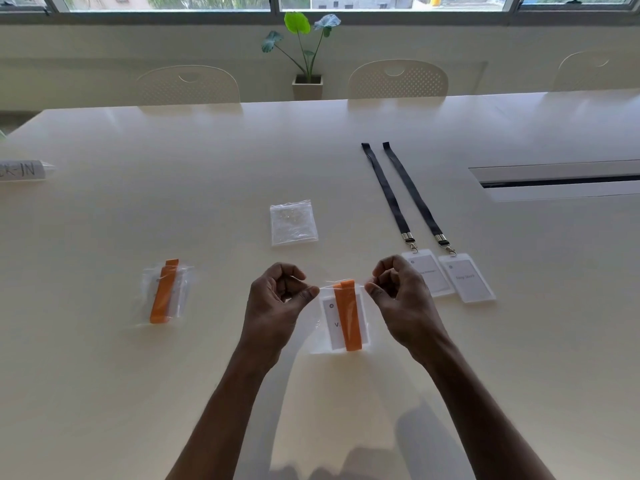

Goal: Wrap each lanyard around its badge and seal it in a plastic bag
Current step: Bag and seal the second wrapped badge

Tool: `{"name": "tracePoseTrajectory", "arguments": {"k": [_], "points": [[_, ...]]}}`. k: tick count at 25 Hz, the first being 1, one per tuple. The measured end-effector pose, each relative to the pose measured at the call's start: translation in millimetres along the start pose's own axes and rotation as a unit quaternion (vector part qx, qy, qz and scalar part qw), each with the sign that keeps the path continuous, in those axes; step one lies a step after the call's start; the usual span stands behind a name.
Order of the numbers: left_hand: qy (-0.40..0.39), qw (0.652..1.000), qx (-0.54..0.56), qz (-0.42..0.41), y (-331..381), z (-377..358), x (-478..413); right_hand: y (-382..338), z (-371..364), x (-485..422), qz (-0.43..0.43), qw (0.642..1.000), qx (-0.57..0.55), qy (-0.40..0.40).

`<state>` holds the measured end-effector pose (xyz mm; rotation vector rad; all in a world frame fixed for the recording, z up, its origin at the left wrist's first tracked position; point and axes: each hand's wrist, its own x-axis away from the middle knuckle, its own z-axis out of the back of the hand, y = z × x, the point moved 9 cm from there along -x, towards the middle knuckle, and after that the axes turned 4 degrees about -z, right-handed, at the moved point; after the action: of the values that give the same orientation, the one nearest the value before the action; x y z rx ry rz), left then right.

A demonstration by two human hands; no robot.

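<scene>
Hands meet over the held bag (341,318), which serves as the landmark for everything else. The left hand (277,299) pinches the bag's top left corner between thumb and forefinger, and the right hand (401,296) pinches the top right corner the same way, so the mouth is stretched taut between them; that hold looks meant to line up the zip strip for pressing shut. The bag hangs clear and thin, slightly crinkled, with a flat white rectangular badge (332,323) inside and a broad orange lanyard (351,317) wound lengthwise around it. The lanyard's top loop reaches up to the mouth line, which may hamper the seal.

Left of the held bag, well apart, a finished bag (166,292) lies flat on the table (138,393), holding another orange-wrapped badge; probably set aside as done. Just right of the held bag and slightly farther, two clear-sleeved badges (448,277) rest side by side, their dark lanyards (398,192) laid out straight and unwrapped, joined by small metal clips, apparently waiting their turn. Beyond the held bag, a stack of empty bags (293,221) sits glossy and wrinkled, within easy reach.
</scene>
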<state>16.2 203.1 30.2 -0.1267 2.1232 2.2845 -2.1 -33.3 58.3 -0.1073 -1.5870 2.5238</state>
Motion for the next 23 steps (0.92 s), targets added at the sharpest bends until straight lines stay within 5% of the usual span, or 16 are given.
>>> {"name": "tracePoseTrajectory", "arguments": {"k": [5,11,23], "points": [[-0.053,0.995,0.040,0.075,-14.9,-1.6,-1.2,12.0,-10.9,-1.7,-0.043,0.998,-0.035,-0.026],[-0.025,0.990,0.081,0.112,-23.9,21.8,9.5,13.7,-36.6,1.1,-0.064,0.992,-0.058,-0.090],[0.056,0.996,-0.035,0.058,-20.6,152.6,-9.7,-31.1,-160.1,-5.3,-0.134,0.955,-0.187,-0.185]]}}
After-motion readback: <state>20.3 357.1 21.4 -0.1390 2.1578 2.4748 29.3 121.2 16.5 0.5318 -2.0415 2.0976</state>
